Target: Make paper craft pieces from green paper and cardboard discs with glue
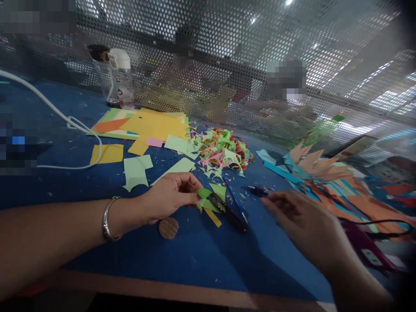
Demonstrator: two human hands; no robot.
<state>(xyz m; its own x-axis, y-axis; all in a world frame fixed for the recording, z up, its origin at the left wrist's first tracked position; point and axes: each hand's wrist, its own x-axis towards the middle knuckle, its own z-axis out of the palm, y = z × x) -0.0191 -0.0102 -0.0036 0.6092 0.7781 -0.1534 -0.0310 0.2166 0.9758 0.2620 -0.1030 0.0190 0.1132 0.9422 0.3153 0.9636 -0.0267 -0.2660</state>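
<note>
My left hand (170, 194) pinches a small bright green paper piece (204, 193) between thumb and fingertips. Just right of it, black-handled scissors (231, 215) lie on the blue table, over light green paper (218, 195) and near a yellow paper strip (213, 217). A thin blue stick (234, 198) lies alongside the scissors. My right hand (295, 219) is closed at the near end of a dark, pointed pen-like tool (258, 190); blur hides the exact grip. A round wooden disc (168, 228) sits below my left hand.
Behind the hands are a heap of colourful paper scraps (224, 149) and yellow sheets (159, 123). Two bottles (121, 82) stand by the perforated screen (221, 47). Folded paper shapes (312, 164) and a purple power strip (370, 251) occupy the right; a white cable (42, 96) loops left.
</note>
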